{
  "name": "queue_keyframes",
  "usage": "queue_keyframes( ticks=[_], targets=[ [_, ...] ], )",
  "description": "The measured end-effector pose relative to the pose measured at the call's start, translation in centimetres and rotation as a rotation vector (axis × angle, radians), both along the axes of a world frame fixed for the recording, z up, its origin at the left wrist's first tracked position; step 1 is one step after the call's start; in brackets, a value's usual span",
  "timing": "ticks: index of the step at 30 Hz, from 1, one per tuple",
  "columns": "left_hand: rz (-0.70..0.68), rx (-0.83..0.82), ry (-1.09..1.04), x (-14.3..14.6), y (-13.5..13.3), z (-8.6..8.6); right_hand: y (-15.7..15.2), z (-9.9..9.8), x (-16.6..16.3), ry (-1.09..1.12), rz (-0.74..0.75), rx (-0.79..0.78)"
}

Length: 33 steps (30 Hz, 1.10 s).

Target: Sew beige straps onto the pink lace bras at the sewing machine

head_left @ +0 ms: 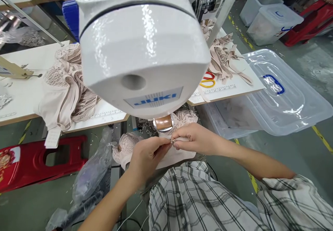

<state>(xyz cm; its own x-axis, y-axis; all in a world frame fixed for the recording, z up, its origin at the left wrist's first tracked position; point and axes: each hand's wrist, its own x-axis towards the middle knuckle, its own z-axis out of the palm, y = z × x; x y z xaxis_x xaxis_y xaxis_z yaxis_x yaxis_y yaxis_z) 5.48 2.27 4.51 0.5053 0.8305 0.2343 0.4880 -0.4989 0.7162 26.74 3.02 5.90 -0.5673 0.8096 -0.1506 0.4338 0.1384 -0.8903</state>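
A beige lace bra [179,155] lies under the head of a white JUKI sewing machine [145,47], close against my lap. My left hand [149,153] pinches an edge of it between thumb and fingers. Fingertip to fingertip with it, my right hand [199,139] is also closed on the bra, where a narrow pale strip shows between the fingers. What exactly sits in the pinch is too small to make out. One lace cup [127,148] spreads to the left of my left hand. Just beyond my fingertips is a shiny metal-rimmed brown part [163,123] of the machine.
Stacked beige lace garments [66,88] hang over the left table edge. On the right table lie beige straps [223,59] and red-and-yellow-handled scissors [208,80]. A clear lidded bin [291,95] stands at right, a red stool [41,161] at lower left beside plastic bags [91,175].
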Motion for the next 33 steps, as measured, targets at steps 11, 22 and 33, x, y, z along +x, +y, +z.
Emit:
queue_keyframes(
  ticks=[11,22,33],
  targets=[
    [-0.126,-0.03,0.262,-0.4,1.4,0.7,-0.7,-0.7,-0.5,-0.046,-0.045,0.218],
    [0.165,0.198,0.271,-0.7,1.8,-1.0,4.1,1.6,-1.4,-0.146,-0.134,0.193],
    [-0.047,0.814,0.462,-1.8,3.4,-1.9,4.3,1.4,-1.5,-0.311,-0.089,0.388]
  ],
)
